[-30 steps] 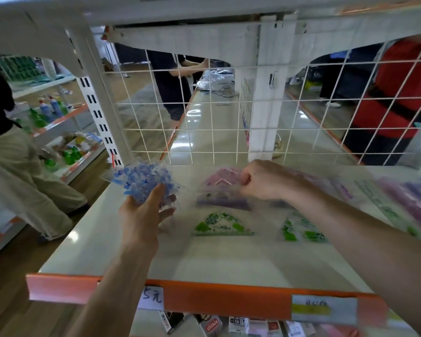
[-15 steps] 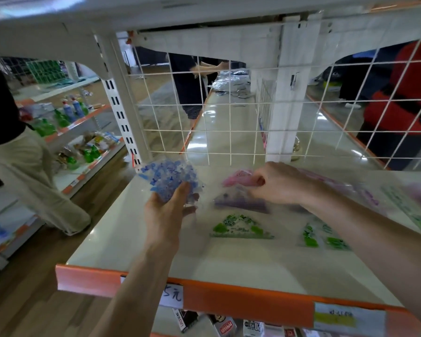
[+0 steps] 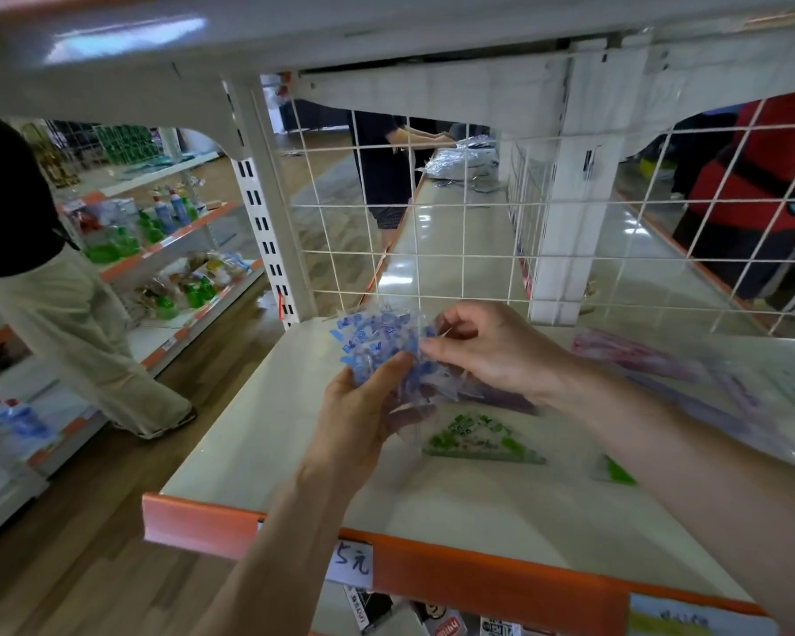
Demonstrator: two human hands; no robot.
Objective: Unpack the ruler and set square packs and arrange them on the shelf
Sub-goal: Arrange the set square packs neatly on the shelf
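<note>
My left hand (image 3: 363,415) grips a clear pack of blue-patterned set squares (image 3: 377,342) above the white shelf (image 3: 267,433). My right hand (image 3: 492,351) pinches the right edge of that same pack. On the shelf below lie a green-patterned set square (image 3: 473,440) and a purple one (image 3: 506,399), partly hidden by my hands. Long purple ruler packs (image 3: 652,360) lie at the right, blurred.
A white wire grid (image 3: 432,250) closes the shelf's back beside a white upright post (image 3: 570,213). The front edge is an orange price strip (image 3: 478,576). People stand at the left and behind the grid. Shelves with bottles (image 3: 157,222) stand at left.
My right hand left the pink and purple pieces on the shelf and came left to the blue pack in my left hand. The view shifted left.
</note>
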